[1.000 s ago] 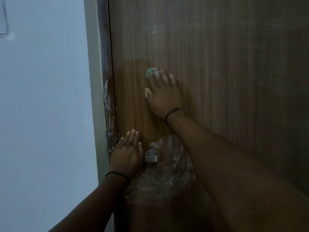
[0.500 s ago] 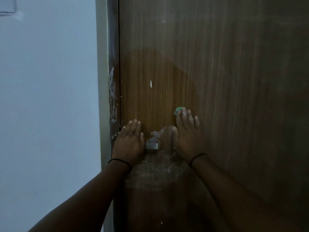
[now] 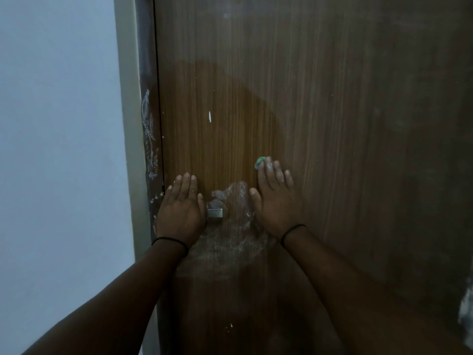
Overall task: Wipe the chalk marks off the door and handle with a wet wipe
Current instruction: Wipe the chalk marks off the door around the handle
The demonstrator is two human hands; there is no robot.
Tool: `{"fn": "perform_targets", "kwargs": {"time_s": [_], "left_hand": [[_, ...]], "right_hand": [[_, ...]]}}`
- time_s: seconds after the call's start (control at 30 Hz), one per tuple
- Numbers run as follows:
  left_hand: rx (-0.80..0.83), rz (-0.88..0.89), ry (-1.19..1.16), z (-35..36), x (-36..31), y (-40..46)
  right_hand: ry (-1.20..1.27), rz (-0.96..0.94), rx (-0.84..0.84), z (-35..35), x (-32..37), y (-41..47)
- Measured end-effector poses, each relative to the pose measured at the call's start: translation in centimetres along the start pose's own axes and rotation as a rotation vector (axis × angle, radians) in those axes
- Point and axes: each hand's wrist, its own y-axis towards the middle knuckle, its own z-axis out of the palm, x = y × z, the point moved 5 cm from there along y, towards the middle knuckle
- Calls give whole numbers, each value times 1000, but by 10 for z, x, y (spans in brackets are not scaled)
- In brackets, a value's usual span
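Observation:
A brown wooden door point(image 3: 320, 98) fills the view, with a darker wet patch above the handle. White chalk smears point(image 3: 230, 242) spread around and below the metal handle point(image 3: 214, 213). My left hand point(image 3: 180, 211) rests over the handle's left part, near the door's edge. My right hand point(image 3: 275, 201) lies flat on the door just right of the smears, pressing a wet wipe point(image 3: 260, 162) whose green-white corner peeks out past the fingertips. A small white fleck point(image 3: 210, 116) sits higher on the door.
The dark door frame point(image 3: 149, 139) at the left carries white chalk scribbles. A pale wall point(image 3: 58, 149) lies left of it. A light patch point(image 3: 465, 313) shows at the lower right edge.
My right hand with the wipe slid down from the upper wet patch to beside the handle, then held about still. My left hand stayed on the handle.

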Motion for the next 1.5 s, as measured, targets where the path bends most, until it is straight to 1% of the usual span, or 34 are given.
{"fn": "perform_targets", "kwargs": {"time_s": [0.07,0.17,0.23,0.33,0.4,0.47,0.5,0.53,0.63,0.67,0.73,0.8,0.9,0.97,1.03,1.13,1.2,1.23,1.33,1.4,1.43,1.5], "left_hand": [[6,8,6,-1,0,0],[7,16,9,-1,1,0],[3,-2,1,1,-1,-1],[6,-13,-6,3,-2,0],[-13,-6,-10,2,0,0],[-21,6,-3,0,2,-1],[-17,13,0,0,3,-2],[-13,17,5,0,3,-2],[-2,14,13,4,4,-1],[-6,11,13,5,4,-1],[-18,4,2,5,2,-1],[-16,3,-8,4,3,-2],[-18,20,-6,3,3,-2],[-18,22,-3,4,3,-2],[-23,19,-3,5,3,-2],[-36,16,-6,6,5,-3],[-36,23,-3,6,6,-2],[-37,30,-2,6,7,-2],[-38,41,-2,7,8,-3],[-40,35,-21,8,6,-3],[-40,33,-35,8,6,-3],[-36,44,-47,5,9,-3]], "right_hand": [[-19,-59,55,11,7,-15],[-76,-90,107,24,-6,-47],[-99,-44,79,16,-22,-44],[-58,39,2,-6,-22,-8],[-19,7,-21,-16,-6,15],[-31,-42,-19,-18,5,25],[-43,-37,-25,-18,2,26],[-42,2,-36,-16,-5,25],[23,236,-69,-1,-24,-9],[35,262,-52,9,-22,-29],[33,222,37,33,-11,-71],[22,160,99,44,-6,-89],[47,139,32,33,-2,-61],[57,120,-23,21,9,-28],[43,79,-35,20,28,-9],[1,-44,43,37,46,-26],[-39,-97,110,49,35,-53],[-51,-87,128,52,24,-64],[-10,37,65,43,5,-64],[42,74,1,35,20,-42],[47,46,-14,33,35,-32],[23,-70,-2,37,61,-19]]}}
